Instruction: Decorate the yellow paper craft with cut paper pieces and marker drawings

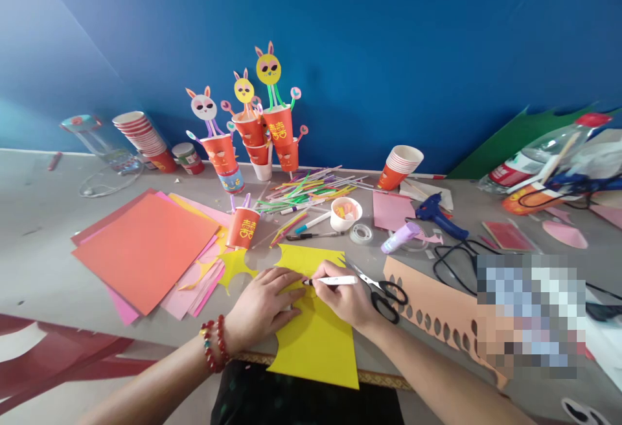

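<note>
A sheet of yellow paper (315, 347) with cut-out curved edges lies at the table's front edge and hangs a little over it. My left hand (272, 302), with a red bead bracelet on the wrist, rests on the sheet with its fingers spread. In my right hand (347, 298) is a white marker (335, 280), its tip near my left fingertips on the paper. A faint curved line shows beneath the hands; the marker's exact contact is partly hidden. Black-handled scissors (381, 292) lie open just right of my right hand.
Stacked coloured paper (146, 250) lies left. Behind are rabbit-faced cup figures (218, 153), scattered pipe cleaners or sticks (311, 192) and a white cup (346, 214) of scraps. A blue glue gun (442, 218), its black cord and punched orange paper (427, 308) lie right.
</note>
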### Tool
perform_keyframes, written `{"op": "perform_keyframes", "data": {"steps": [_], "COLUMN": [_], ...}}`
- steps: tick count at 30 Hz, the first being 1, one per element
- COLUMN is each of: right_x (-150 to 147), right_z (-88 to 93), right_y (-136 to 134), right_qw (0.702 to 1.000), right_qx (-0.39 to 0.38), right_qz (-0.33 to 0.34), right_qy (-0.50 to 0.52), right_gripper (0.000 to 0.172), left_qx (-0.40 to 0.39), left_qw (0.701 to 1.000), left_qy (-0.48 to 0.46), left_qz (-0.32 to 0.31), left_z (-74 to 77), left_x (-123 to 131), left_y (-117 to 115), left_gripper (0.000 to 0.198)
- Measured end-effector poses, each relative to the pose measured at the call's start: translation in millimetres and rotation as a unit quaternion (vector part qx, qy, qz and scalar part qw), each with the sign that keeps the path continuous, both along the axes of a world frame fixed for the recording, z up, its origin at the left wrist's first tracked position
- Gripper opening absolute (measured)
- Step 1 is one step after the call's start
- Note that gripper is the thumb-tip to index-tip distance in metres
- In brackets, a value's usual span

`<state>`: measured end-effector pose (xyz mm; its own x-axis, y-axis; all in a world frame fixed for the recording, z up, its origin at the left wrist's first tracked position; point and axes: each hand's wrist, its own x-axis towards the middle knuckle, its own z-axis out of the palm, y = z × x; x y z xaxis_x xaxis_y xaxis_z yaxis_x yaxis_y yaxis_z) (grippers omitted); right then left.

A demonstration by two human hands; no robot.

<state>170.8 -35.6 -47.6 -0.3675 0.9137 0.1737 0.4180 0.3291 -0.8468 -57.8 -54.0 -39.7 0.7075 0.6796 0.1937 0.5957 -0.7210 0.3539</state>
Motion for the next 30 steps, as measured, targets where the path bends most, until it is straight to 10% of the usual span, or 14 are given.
{"op": "perform_keyframes", "data": {"steps": [30], "right_x": [-0.4], "right_z": [1.8], "right_y": [-1.1], "right_qw": [1.0], "right_qx": [0.006], "right_qz": [-0.02], "right_qy": [-0.001], "right_gripper": [0.017], "left_qx": [0.004], "left_qw": [1.0], "left_qy": [0.002], "left_qz": [0.0], "left_z": [0.8], "left_x": [0.2], "left_y": [-0.1], "left_gripper": [0.032]}}
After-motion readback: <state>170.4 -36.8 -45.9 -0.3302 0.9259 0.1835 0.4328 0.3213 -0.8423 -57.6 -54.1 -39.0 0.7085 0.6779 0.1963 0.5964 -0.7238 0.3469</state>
